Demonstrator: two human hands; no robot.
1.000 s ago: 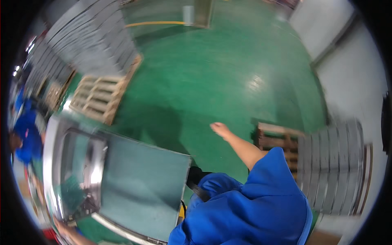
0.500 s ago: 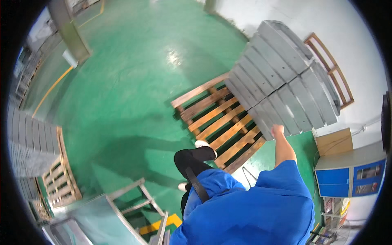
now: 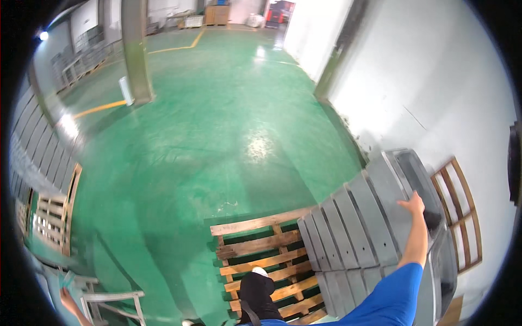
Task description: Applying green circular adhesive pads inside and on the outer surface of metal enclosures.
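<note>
My right hand [image 3: 414,204] is at the rim of the top bin in a stack of nested grey plastic bins [image 3: 348,228], its thumb on the outer side and its fingers over the edge. The bins lie in two rows on a wooden pallet [image 3: 255,247], and the open end of the top one shows a dark hollow. At the lower left, my left hand [image 3: 68,300] reaches out beside a metal frame [image 3: 111,296]. A small teal thing [image 3: 66,281] shows at its fingertips, too small to make out. One of my feet [image 3: 260,270] is over the pallet slats.
A slatted wooden frame [image 3: 459,217] leans against the white wall at the right. A green-based pillar [image 3: 136,60] stands on the green floor [image 3: 217,125] at the far left. More stacked grey pieces [image 3: 35,136] and a pallet [image 3: 51,212] are along the left edge.
My view has lifted and turned toward the far floor. My right hand has moved from the lower side of the stack to the top bin's rim. My left hand has come into view.
</note>
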